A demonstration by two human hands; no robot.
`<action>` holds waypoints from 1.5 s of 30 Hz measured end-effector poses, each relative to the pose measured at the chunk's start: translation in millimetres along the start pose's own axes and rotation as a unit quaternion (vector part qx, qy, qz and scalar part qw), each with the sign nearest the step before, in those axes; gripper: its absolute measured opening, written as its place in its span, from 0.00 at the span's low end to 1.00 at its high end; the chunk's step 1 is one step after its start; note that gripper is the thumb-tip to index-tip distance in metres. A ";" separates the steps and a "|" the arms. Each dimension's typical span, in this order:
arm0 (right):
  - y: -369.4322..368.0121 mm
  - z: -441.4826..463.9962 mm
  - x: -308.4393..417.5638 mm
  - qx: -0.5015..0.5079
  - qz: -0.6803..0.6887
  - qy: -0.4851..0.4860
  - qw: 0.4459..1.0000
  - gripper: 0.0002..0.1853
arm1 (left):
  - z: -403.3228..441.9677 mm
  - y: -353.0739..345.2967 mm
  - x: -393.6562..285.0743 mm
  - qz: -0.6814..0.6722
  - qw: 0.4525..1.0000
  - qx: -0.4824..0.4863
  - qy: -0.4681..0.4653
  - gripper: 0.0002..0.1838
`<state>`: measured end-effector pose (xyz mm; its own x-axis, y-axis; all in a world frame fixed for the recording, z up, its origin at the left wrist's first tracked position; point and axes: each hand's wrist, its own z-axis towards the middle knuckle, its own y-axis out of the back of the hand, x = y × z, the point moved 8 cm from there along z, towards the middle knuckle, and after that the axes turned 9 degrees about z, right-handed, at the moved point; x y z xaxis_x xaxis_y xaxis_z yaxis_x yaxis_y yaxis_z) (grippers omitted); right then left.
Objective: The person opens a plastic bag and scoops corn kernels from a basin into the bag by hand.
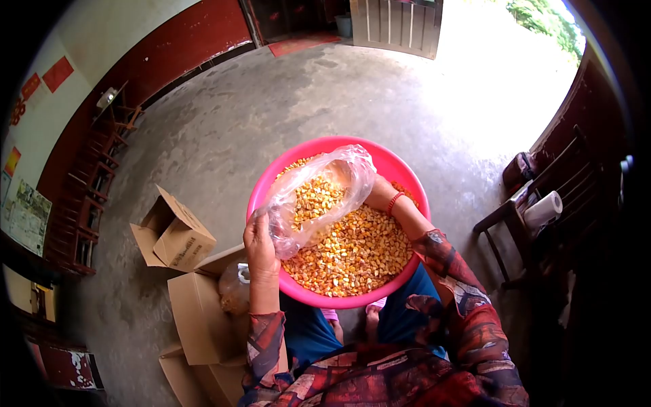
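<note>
A pink basin (325, 299) full of loose yellow and orange corn kernels (366, 251) is in front of me, above my knees and feet. Over the kernels a clear plastic bag (279, 197) is spread with its mouth wide, and kernels show within its rim. At the bag's left edge, my left hand (259, 241) is closed on the plastic, with the thumb on top. My right hand (381, 192), a red bracelet at its wrist, grips the bag's right side; its fingertips are hidden by the plastic.
Open cardboard boxes (196, 312) stand on the floor at my left, one with a tied plastic bag (234, 288) in it. A wooden chair (522, 224) at the right bears a paper roll (544, 209). Chairs (88, 203) line the left wall. A door (397, 27) stands ajar ahead.
</note>
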<state>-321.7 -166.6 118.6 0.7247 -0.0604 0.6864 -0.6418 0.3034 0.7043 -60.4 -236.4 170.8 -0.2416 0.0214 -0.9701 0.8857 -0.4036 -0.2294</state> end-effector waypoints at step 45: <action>28.2 20.9 134.9 -0.083 0.514 -0.009 0.854 0.16 | -3.8 -11.0 -10.3 -0.031 0.999 0.019 -0.005 0.13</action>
<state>-247.3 -186.1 234.8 -0.2040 0.3053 0.9302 -0.8910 0.3358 -0.3056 -66.1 -228.7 183.1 -0.2995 0.0392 -0.9533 0.8530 -0.4367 -0.2859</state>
